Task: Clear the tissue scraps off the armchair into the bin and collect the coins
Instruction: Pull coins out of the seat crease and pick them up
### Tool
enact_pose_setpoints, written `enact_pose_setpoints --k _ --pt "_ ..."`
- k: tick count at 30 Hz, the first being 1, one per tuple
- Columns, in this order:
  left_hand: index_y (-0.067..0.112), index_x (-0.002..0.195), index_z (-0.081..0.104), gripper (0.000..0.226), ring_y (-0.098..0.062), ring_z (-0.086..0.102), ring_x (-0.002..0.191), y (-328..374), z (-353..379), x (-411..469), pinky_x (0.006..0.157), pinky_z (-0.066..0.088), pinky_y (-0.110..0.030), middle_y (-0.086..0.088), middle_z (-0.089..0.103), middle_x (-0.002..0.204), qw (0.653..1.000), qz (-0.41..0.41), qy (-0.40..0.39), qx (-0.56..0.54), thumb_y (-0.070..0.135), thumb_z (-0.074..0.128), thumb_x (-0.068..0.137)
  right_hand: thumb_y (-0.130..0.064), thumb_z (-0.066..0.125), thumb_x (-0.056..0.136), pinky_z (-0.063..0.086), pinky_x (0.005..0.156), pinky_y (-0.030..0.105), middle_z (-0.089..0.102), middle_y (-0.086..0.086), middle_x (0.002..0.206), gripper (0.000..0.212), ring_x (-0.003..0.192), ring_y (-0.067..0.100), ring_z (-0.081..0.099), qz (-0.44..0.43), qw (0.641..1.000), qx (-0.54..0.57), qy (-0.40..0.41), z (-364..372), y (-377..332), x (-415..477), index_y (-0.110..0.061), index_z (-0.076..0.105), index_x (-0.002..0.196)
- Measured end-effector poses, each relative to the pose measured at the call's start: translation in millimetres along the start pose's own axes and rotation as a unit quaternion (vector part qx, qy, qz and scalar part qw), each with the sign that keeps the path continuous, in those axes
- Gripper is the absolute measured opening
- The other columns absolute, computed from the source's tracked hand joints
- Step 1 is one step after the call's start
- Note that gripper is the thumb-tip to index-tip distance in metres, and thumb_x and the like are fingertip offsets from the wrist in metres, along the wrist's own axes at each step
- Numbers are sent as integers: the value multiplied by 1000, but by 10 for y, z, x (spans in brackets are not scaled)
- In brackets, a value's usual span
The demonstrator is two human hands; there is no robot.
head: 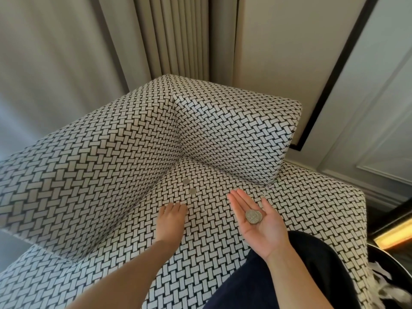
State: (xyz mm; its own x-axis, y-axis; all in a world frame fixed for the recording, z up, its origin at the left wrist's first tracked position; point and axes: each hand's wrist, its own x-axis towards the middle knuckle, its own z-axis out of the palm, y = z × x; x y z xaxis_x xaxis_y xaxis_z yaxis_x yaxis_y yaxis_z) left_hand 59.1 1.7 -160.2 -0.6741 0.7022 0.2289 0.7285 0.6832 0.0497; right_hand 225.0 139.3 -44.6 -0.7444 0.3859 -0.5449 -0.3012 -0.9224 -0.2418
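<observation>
Flat upturned right grip (265,233) under silvery coins (253,217); outstretched left grip (170,219) near two grey coins (192,191)

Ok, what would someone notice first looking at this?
The black-and-white woven armchair fills the view. The right hand is held palm up over the seat with coins in it, and the left hand, palm down, is just short of two loose coins near the seat's back corner.

Bare forearms (124,270), left hand (170,221), right hand (266,229), dark navy clothing (243,286)
</observation>
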Motion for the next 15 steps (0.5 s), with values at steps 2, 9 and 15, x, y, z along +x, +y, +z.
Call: enact_pose_setpoints --k 2,9,15 --pt "19 66 64 34 -16 56 60 26 -57 -34 60 49 -30 8 60 60 999 -15 -13 -31 -2 85 50 -35 35 100 41 106 40 62 28 117 54 115 36 58 -3 1000 -5 7 -2 6 -6 11 55 120" --pt "17 90 71 13 -8 59 75 485 -523 106 72 51 -24 6 68 81 952 -34 -13 -303 19 58 91 -35 33 101 40 106 40 62 27 118 54 117 36 56 -7 1000 -4 14 -24 9 -26 11 54 121" --pt "21 85 66 11 0 62 79 941 -1088 308 73 49 -11 12 68 80 874 -23 -18 -486 20 57 91 -33 31 102 54 87 34 64 22 117 50 107 26 65 -22 999 30 -2 -38 -13 -42 7 54 122"
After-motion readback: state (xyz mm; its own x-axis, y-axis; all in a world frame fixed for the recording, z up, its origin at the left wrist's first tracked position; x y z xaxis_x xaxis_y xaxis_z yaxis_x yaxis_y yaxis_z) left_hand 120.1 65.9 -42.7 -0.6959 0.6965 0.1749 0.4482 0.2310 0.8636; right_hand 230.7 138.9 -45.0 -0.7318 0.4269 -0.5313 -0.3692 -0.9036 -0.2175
